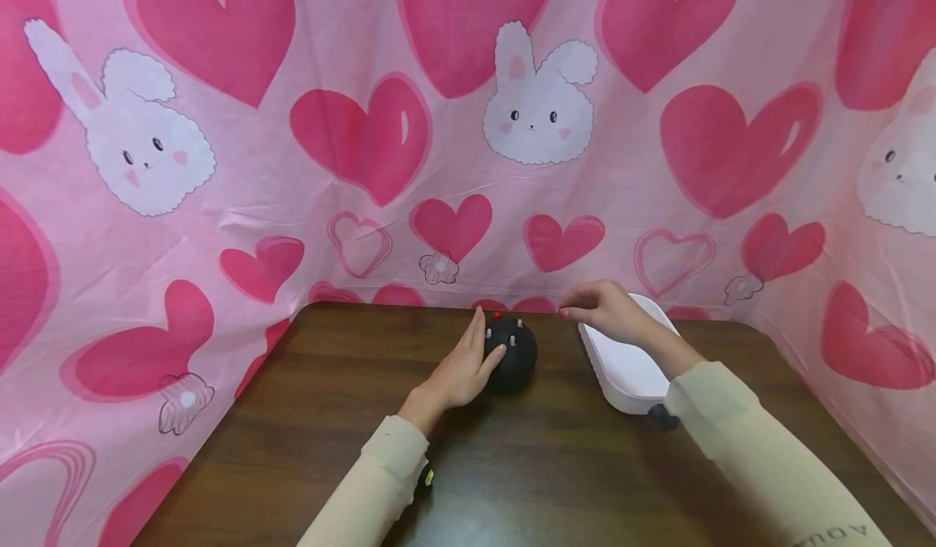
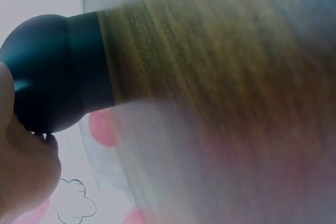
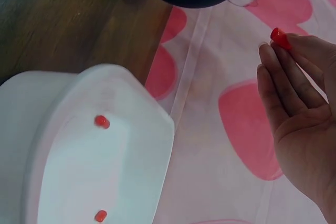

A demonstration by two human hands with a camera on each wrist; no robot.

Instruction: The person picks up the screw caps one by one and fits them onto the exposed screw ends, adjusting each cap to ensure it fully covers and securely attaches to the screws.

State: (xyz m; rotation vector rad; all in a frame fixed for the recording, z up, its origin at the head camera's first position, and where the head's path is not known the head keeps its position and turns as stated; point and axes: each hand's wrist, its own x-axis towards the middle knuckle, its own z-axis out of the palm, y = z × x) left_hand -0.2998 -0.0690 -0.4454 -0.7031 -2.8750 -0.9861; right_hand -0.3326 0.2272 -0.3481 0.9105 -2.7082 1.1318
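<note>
A black ball-shaped piece (image 1: 516, 368) on a short round base stands on the table, with several small pale pegs (image 1: 513, 340) on top. One red piece (image 1: 498, 315) shows at its far top edge. My left hand (image 1: 459, 375) rests along the ball's left side, fingers extended and thumb against the front. To the right, apart from the ball, my right hand (image 1: 604, 310) pinches a small red cap (image 3: 281, 38) between thumb and index finger. The other right-hand fingers are stretched out. In the left wrist view, part of the left hand (image 2: 29, 174) touches the ball.
A white tray (image 1: 630, 403) stands right of the ball, under the right forearm. Two red caps, one (image 3: 102, 121) nearer the ball and another (image 3: 101, 216), lie inside. The brown wooden table (image 1: 314, 449) meets a pink heart-and-rabbit cloth (image 1: 453, 181) at the back.
</note>
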